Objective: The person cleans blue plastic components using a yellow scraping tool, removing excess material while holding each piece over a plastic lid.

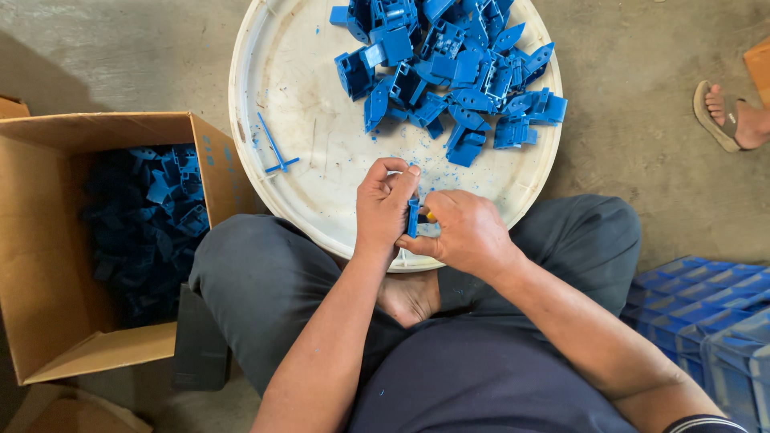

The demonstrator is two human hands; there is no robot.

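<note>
Fingers of left hand (385,204) and right hand (461,232) pinch a half-hidden blue plastic part (413,216).

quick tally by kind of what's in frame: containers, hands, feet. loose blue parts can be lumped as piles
Cardboard box with blue parts: 1
Round white tray: 1
Blue crate: 1
Piles of blue parts: 2 (tray, box)
Blue part held: 1
Hands, left hand and right hand: 2
Feet, own foot and a bystander's sandalled foot: 2
Total: 10
</note>
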